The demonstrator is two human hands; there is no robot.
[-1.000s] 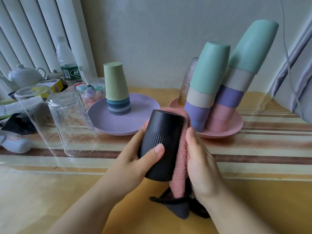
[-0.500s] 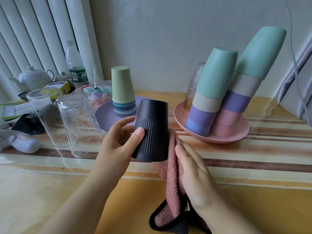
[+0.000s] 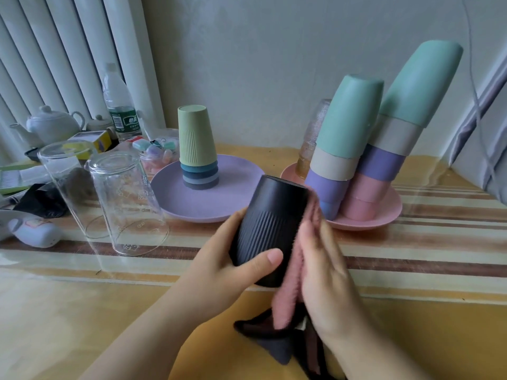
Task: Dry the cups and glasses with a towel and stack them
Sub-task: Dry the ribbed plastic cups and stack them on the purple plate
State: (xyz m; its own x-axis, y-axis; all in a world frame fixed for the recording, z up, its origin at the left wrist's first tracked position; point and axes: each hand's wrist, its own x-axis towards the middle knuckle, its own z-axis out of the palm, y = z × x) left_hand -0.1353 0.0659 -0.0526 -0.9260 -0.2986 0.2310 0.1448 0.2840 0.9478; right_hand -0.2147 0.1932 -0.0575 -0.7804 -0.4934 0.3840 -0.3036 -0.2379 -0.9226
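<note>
The left hand (image 3: 219,266) grips the black ribbed cup (image 3: 271,229) upside down above the worktop's (image 3: 82,311) near edge, thumb across its front. The right hand (image 3: 326,275), fingers straight and together, presses the pink towel (image 3: 285,297) against the cup's right side. Behind stand a purple plate (image 3: 238,193) with stacked cups, a pink plate (image 3: 384,215) with 2 leaning stacks, and 2 upturned glasses (image 3: 120,198) toward the left edge

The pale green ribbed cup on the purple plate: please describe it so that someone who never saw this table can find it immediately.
Look at the round lilac plastic plate in the middle of the striped table, left of the pink plate. On it stands one short stack of upside-down cups; the pale green ribbed plastic cup is the top one. Only it is green, and the blue-grey cups under it show only their rims.
</note>
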